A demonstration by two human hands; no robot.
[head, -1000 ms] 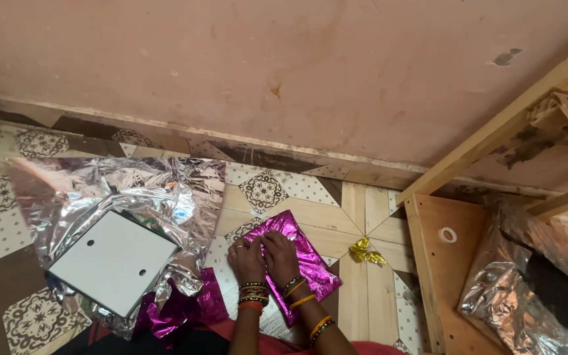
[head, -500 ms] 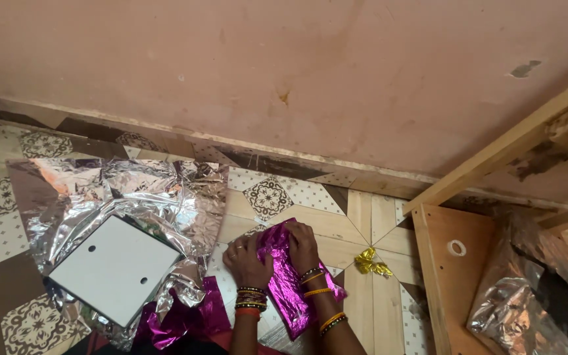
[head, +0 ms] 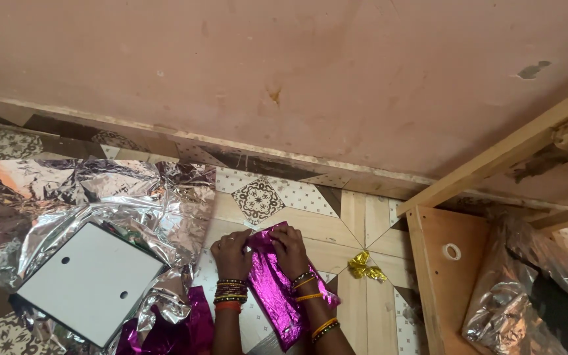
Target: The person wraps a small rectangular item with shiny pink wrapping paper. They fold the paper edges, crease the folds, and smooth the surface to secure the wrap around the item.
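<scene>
My left hand (head: 231, 250) and right hand (head: 292, 248) both pinch the top edge of the pink foil parcel (head: 274, 289) on the floor (head: 310, 227), just right of the white board (head: 87, 283) on silver foil (head: 100, 197).

We see glossy crinkled magenta foil wrap (head: 274, 289), shiny silver foil sheet (head: 133, 197), matt white board (head: 87, 289), bare wood frame (head: 442, 263).
</scene>
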